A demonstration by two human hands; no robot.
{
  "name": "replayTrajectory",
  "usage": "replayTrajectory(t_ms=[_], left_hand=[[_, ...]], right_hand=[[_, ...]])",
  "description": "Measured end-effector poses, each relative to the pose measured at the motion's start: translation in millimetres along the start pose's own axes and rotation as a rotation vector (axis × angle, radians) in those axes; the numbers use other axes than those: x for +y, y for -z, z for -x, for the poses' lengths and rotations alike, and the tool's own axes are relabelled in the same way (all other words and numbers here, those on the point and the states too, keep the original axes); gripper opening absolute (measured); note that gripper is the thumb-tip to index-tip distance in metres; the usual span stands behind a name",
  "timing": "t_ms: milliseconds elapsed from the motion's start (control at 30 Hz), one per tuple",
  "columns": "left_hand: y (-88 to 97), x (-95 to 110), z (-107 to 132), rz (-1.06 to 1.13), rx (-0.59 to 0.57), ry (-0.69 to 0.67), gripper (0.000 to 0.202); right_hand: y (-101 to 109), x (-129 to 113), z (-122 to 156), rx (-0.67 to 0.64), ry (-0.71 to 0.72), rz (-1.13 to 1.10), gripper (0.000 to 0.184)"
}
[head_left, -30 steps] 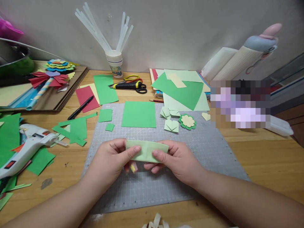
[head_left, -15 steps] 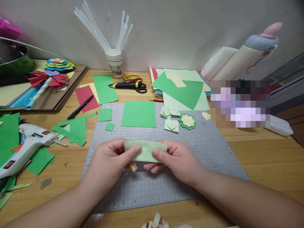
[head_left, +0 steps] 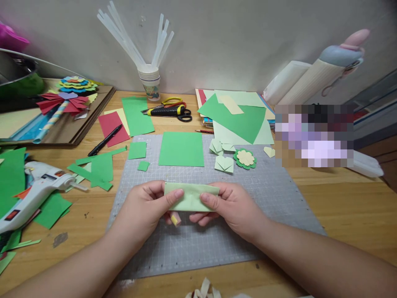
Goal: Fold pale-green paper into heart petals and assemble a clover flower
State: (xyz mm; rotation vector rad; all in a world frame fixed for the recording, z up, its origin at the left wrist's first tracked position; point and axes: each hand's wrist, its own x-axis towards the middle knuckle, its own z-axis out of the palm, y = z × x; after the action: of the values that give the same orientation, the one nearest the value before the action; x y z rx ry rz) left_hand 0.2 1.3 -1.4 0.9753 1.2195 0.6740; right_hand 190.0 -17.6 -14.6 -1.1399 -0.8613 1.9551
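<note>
Both my hands hold a folded strip of pale green paper [head_left: 191, 196] just above the grey cutting mat [head_left: 217, 244]. My left hand [head_left: 149, 209] pinches its left end between thumb and fingers. My right hand [head_left: 231, 207] pinches the right end the same way. A small yellow-pink scrap [head_left: 175, 219] shows under my left fingers. Beyond the strip on the mat lie a green paper sheet [head_left: 181, 149], small folded pale green hearts [head_left: 223, 163] and a green paper flower with a cream centre [head_left: 245, 158].
A white glue gun [head_left: 34, 192] lies at the left among green paper scraps. Scissors [head_left: 169, 109], a black pen [head_left: 104, 140], a cup of glue sticks [head_left: 151, 82] and a stack of coloured paper [head_left: 238, 116] stand behind the mat. A cardboard tray with paper flowers [head_left: 71, 93] sits at far left.
The strip has shifted only slightly in my hands; both hands keep their pinch in the same place.
</note>
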Motion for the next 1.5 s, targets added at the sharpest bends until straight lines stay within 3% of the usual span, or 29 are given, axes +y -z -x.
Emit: replayTrajectory(t_ms=[267, 1233, 1500], left_hand=[[3.2, -3.7, 0.6, 0.034, -0.017, -0.055, 0.035], [0.9, -0.6, 1.6, -0.015, 0.001, -0.037, 0.036], [-2.4, 4.8, 2.8, -0.158, 0.011, -0.128, 0.022]], right_hand=[[-1.4, -1.7, -0.3, 0.018, 0.004, 0.018, 0.038], [0.4, -2.1, 0.2, 0.021, 0.013, 0.04, 0.036], [0.1, -1.6, 1.7, -0.029, 0.022, 0.149, 0.035]])
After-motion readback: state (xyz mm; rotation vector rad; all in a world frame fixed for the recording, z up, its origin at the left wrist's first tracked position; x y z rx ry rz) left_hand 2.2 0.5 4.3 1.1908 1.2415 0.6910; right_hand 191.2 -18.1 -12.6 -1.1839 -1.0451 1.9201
